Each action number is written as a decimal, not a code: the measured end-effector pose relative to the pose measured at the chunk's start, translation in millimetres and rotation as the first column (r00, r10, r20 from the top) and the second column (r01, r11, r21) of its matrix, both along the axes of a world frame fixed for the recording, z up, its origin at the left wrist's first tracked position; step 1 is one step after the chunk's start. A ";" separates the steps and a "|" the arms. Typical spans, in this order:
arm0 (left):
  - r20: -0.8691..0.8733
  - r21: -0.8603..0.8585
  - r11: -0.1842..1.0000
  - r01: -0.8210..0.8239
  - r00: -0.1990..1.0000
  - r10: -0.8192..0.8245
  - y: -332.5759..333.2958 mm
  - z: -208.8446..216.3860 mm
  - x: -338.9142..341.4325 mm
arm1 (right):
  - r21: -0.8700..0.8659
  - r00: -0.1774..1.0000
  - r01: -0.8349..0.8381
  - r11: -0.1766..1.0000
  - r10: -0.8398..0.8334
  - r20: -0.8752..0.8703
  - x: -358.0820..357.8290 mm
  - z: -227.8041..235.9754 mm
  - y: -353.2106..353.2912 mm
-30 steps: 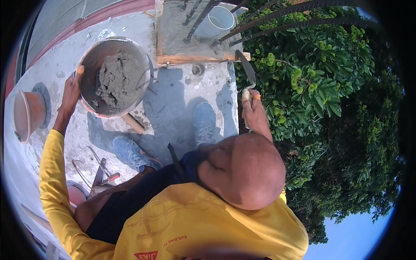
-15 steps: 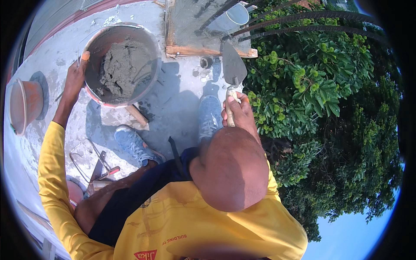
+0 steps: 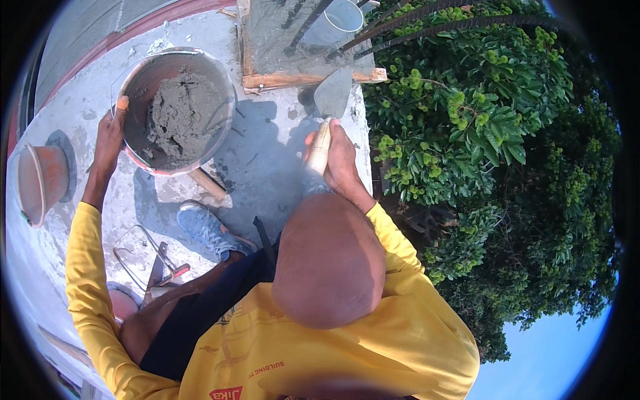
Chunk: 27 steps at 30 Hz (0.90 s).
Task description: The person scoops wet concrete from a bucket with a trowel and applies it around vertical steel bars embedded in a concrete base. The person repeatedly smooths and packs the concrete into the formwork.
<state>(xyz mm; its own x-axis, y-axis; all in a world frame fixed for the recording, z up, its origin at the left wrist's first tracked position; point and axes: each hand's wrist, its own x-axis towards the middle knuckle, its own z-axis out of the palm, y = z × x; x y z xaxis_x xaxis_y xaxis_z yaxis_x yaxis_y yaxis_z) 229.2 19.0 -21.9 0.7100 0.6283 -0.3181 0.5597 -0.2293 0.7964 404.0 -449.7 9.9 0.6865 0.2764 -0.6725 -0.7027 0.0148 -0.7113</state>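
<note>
Mortar bucket [image 3: 138, 110] at far left, grey mortar [image 3: 183, 117] inside. Left hand [image 3: 110, 137] pinches bucket rim, thumb over edge; firm hold here seems important, so bucket cannot tip under scooping. Right hand [image 3: 343, 160] wrapped around wooden handle [image 3: 320, 148] of pointed trowel [image 3: 333, 93], right of bucket, blade toward timber formwork [image 3: 293, 81]. For clean scoop, better loose wrist, blade low, well apart from left thumb.

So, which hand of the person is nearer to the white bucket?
Right. The right hand, holding the trowel, is below the white bucket in the picture; the left hand is farther away, at the rim of the big bucket.
</note>
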 end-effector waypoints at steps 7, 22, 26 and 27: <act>0.018 0.026 1.000 0.010 1.000 -0.010 6.3 -9.8 -1.4 | -0.383 0.866 -0.306 0.871 0.422 0.267 -14.5 -6.7 11.0; -0.048 0.032 0.998 0.053 0.997 -0.052 5.2 -0.1 -0.3 | -0.283 0.927 -0.260 0.923 0.321 0.193 -11.7 -15.8 9.0; -0.042 -0.028 0.999 0.031 0.999 -0.032 -1.2 5.9 3.0 | -0.108 0.972 -0.150 0.983 0.167 0.166 -2.8 -13.8 8.6; -0.021 -0.006 1.000 0.017 1.000 -0.017 -3.1 6.0 2.9 | -0.070 0.963 -0.130 0.989 0.143 0.229 0.3 -15.2 10.6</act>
<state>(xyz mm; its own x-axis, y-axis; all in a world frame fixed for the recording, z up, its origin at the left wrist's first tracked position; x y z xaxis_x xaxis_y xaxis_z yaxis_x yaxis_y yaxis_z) 232.1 15.9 -15.9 0.7139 0.6141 -0.3365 0.5721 -0.2343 0.7860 404.3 -439.1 -5.3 0.7839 0.3461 -0.5154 -0.5106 -0.1128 -0.8524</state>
